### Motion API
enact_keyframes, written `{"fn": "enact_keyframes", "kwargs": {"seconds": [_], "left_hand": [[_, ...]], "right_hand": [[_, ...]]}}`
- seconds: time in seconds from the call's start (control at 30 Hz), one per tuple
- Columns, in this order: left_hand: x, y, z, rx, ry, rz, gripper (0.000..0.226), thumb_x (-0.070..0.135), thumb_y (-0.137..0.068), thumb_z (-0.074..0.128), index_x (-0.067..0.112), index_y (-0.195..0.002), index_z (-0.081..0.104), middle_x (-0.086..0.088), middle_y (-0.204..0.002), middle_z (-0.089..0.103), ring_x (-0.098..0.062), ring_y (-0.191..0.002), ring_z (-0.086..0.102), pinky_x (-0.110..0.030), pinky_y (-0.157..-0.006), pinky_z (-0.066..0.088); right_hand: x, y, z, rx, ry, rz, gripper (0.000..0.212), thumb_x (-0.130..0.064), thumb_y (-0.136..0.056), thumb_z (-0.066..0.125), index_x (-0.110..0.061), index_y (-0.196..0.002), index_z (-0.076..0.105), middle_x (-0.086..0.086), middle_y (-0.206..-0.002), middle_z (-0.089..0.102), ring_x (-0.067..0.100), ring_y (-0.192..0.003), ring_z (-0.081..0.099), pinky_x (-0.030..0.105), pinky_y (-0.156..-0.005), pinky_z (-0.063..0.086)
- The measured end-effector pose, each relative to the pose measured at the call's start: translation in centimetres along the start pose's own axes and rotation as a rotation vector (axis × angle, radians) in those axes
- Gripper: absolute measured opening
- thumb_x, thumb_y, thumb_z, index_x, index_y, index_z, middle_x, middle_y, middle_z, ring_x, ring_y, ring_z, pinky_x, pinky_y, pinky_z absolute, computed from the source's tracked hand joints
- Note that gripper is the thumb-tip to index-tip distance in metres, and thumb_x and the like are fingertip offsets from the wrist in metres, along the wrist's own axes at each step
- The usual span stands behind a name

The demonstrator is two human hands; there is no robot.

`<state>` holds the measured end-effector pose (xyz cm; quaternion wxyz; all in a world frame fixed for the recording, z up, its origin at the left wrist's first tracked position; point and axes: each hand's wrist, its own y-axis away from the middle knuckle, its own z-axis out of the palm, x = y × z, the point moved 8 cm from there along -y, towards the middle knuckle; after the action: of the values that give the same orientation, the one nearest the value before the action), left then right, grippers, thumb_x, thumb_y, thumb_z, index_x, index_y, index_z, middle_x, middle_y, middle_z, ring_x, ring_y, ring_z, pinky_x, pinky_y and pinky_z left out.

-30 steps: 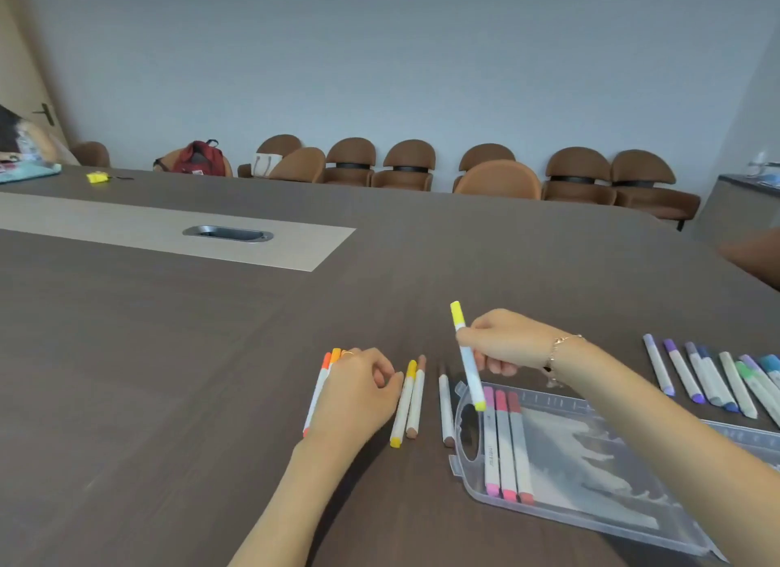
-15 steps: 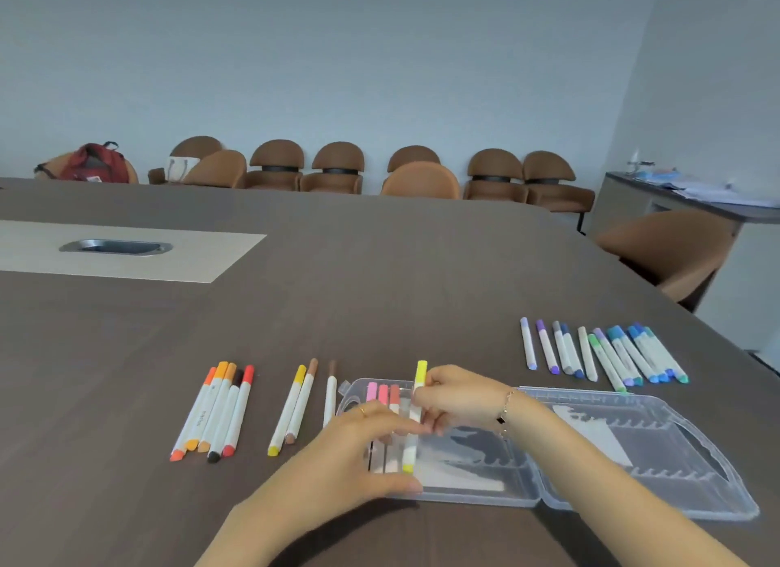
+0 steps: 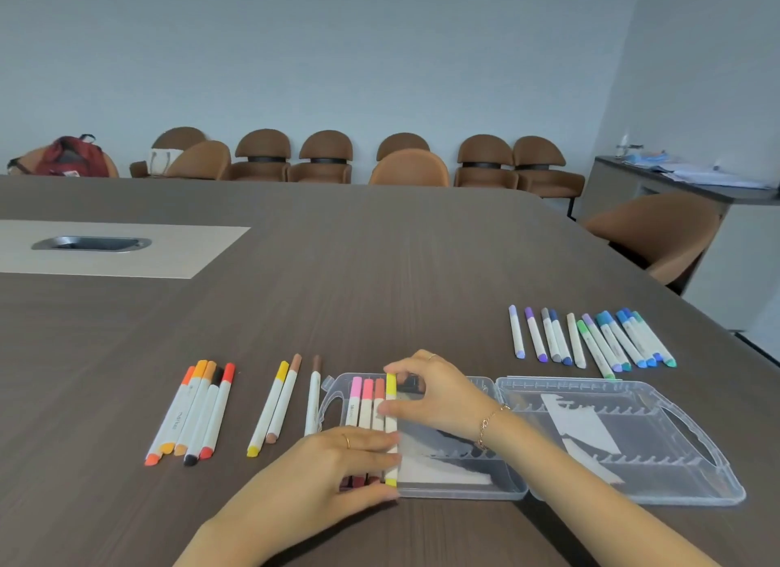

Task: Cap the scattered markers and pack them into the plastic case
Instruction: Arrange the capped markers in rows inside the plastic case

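Note:
A clear plastic case [image 3: 658, 478] lies open and flat in front of me. Its left half holds three pink and red markers [image 3: 366, 402]. A yellow marker [image 3: 391, 391] lies beside them on the right. My right hand [image 3: 434, 393] pinches the yellow marker's upper part between thumb and fingers. My left hand [image 3: 337, 469] rests with straight fingers across the lower ends of the markers in the case. All the markers I can see are capped.
Several orange and red markers [image 3: 194, 414] lie to the left, then a yellow and brown pair [image 3: 274, 406] and one brown marker [image 3: 313, 397]. Several purple, blue and green markers [image 3: 591, 342] lie behind the case. Brown chairs [image 3: 654, 233] stand around the table.
My right hand has lowered the yellow marker into the case beside the pink ones. My left hand left the orange markers and came onto the markers in the case. My view shifted right.

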<state>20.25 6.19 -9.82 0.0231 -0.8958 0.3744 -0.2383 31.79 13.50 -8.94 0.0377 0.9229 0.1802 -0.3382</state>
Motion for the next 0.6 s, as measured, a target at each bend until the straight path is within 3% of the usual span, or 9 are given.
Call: {"fn": "enact_keyframes", "kwargs": {"seconds": [0.1, 0.23, 0.37, 0.47, 0.53, 0.6], "left_hand": [[0.2, 0.0, 0.0, 0.000, -0.027, 0.016, 0.056, 0.067, -0.087, 0.031, 0.037, -0.123, 0.061, 0.029, -0.132, 0.050, 0.027, -0.122, 0.029, 0.003, -0.102, 0.019], [-0.3, -0.2, 0.3, 0.001, 0.009, -0.027, 0.059, 0.067, -0.082, 0.030, 0.039, -0.125, 0.059, 0.032, -0.133, 0.045, 0.033, -0.117, 0.026, 0.004, -0.101, 0.020], [-0.4, -0.5, 0.4, -0.007, 0.039, -0.018, 0.046, 0.055, -0.088, 0.041, 0.034, -0.125, 0.061, 0.029, -0.133, 0.046, 0.032, -0.120, 0.021, 0.000, -0.107, 0.012], [0.4, -0.7, 0.3, -0.012, 0.007, 0.056, 0.036, 0.044, -0.095, 0.046, 0.030, -0.123, 0.062, 0.022, -0.133, 0.053, 0.021, -0.130, 0.023, -0.007, -0.113, 0.008], [0.3, -0.6, -0.7, 0.017, 0.027, 0.034, 0.032, 0.042, -0.094, 0.050, 0.030, -0.119, 0.066, 0.021, -0.126, 0.058, 0.026, -0.121, 0.030, -0.002, -0.107, 0.016], [-1.9, -0.2, -3.7, 0.224, -0.007, -0.134, 0.025, 0.037, -0.091, 0.056, 0.030, -0.111, 0.069, 0.020, -0.111, 0.066, 0.019, -0.104, 0.046, 0.001, -0.092, 0.030]], "right_hand": [[0.7, -0.1, 0.3, 0.008, 0.022, 0.009, 0.052, -0.049, -0.079, 0.068, -0.031, -0.126, 0.056, -0.012, -0.114, 0.048, 0.010, -0.115, 0.037, 0.032, -0.102, 0.036], [1.2, -0.3, 0.1, 0.066, 0.122, -0.004, 0.050, -0.058, -0.076, 0.065, -0.039, -0.122, 0.059, -0.015, -0.146, 0.031, 0.009, -0.136, 0.019, 0.038, -0.112, 0.013], [1.4, -0.3, 0.7, 0.023, 0.113, -0.002, 0.056, -0.069, -0.072, 0.055, -0.045, -0.123, 0.055, -0.018, -0.136, 0.046, 0.008, -0.129, 0.034, 0.040, -0.114, 0.019], [1.4, -0.4, 1.0, 0.006, 0.133, -0.025, 0.073, -0.082, -0.058, 0.038, -0.048, -0.120, 0.054, -0.023, -0.125, 0.053, 0.004, -0.118, 0.042, 0.039, -0.111, 0.026], [1.3, -0.7, 0.9, -0.018, 0.171, -0.017, 0.066, -0.079, -0.063, 0.044, -0.047, -0.120, 0.053, -0.022, -0.123, 0.054, 0.005, -0.118, 0.044, 0.039, -0.110, 0.027], [0.9, -1.1, 0.7, -0.060, 0.231, -0.004, 0.054, -0.069, -0.073, 0.056, -0.044, -0.121, 0.052, -0.020, -0.126, 0.053, 0.008, -0.121, 0.042, 0.038, -0.109, 0.025]]}}
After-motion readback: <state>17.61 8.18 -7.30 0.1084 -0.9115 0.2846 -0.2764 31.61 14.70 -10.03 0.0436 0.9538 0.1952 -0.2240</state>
